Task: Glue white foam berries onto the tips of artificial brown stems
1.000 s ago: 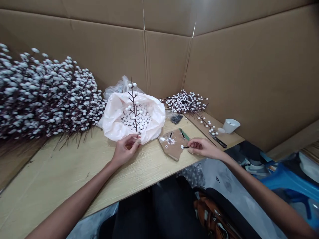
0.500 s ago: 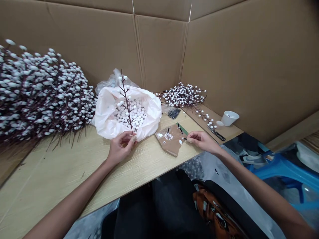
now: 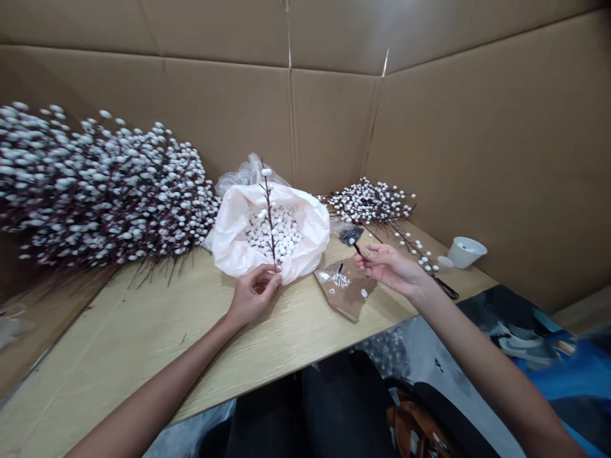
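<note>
My left hand (image 3: 252, 296) pinches the bottom of a thin dark twig (image 3: 268, 213) with a few white beads, held upright in front of a white plastic bag (image 3: 229, 238) full of loose white beads. My right hand (image 3: 389, 267) is raised above a brown cardboard scrap (image 3: 351, 302) dotted with white glue, and its fingers are closed on a small black stick (image 3: 356, 248) with a white tip.
A big heap of beaded branches (image 3: 95, 184) lies at the left of the wooden table (image 3: 143, 337). A smaller pile of branches (image 3: 372, 200), a white cup (image 3: 465, 251) and a black tool (image 3: 446, 289) lie at the right. Cardboard walls (image 3: 477, 127) enclose the table.
My right hand has lifted off the cardboard scrap with the small stick and moved up toward the twig. My left hand still holds the twig upright.
</note>
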The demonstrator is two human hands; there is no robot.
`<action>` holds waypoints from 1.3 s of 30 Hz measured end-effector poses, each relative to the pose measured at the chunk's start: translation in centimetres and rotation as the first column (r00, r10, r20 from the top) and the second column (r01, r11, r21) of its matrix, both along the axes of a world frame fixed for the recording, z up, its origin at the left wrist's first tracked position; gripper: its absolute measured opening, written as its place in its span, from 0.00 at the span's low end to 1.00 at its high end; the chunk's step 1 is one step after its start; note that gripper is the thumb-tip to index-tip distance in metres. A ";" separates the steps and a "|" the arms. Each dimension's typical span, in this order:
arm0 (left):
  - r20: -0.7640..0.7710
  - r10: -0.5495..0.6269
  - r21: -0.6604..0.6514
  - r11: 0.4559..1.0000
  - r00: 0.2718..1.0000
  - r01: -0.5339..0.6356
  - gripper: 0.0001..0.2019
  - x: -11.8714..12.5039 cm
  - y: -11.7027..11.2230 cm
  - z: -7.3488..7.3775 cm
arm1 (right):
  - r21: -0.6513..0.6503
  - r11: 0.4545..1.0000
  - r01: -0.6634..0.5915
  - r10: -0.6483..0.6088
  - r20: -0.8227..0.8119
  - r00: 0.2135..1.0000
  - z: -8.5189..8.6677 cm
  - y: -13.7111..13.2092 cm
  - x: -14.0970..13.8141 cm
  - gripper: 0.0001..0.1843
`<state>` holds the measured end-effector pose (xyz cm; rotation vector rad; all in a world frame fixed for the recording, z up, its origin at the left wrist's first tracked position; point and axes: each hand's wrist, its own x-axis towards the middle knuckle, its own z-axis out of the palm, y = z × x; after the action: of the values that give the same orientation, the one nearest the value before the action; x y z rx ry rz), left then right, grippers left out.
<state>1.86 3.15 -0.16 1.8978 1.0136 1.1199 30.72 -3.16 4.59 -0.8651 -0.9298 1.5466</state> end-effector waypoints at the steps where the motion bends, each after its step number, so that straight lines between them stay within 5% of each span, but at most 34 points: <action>1: 0.009 0.001 -0.003 1.000 1.000 -0.001 0.11 0.0 -0.1 0.0 | 0.025 0.999 -0.024 0.024 -0.011 1.000 0.6 0.6 -1.1 0.13; 7: 0.066 0.029 -0.027 0.999 0.997 -0.027 0.11 0.2 -0.8 -0.1 | 0.339 0.939 -0.052 -0.002 0.155 0.988 4.2 4.4 -7.9 0.14; 11: 0.106 0.041 -0.045 0.998 0.994 -0.036 0.10 0.2 -1.1 -0.2 | 0.671 0.741 0.018 -0.277 0.282 0.918 4.8 6.3 -10.6 0.06; 15: 0.127 0.052 -0.067 0.997 0.991 -0.044 0.10 0.2 -1.1 -0.4 | 0.804 0.590 0.071 -0.477 0.277 0.834 3.2 7.1 -11.2 0.04; 22: 0.142 0.051 -0.094 0.995 0.989 -0.037 0.12 0.2 -1.2 -0.4 | 0.815 0.579 -0.018 -0.539 0.399 0.742 0.3 7.2 -10.7 0.03; 39: 0.133 0.039 -0.060 0.998 0.990 -0.032 0.10 0.2 -1.2 -0.3 | 0.861 0.503 -0.078 -0.652 0.437 0.620 0.0 7.1 -10.9 0.04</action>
<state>2.07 1.97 -0.48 1.7406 0.9968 1.2094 19.84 3.94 4.60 -0.8517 -1.7698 0.1833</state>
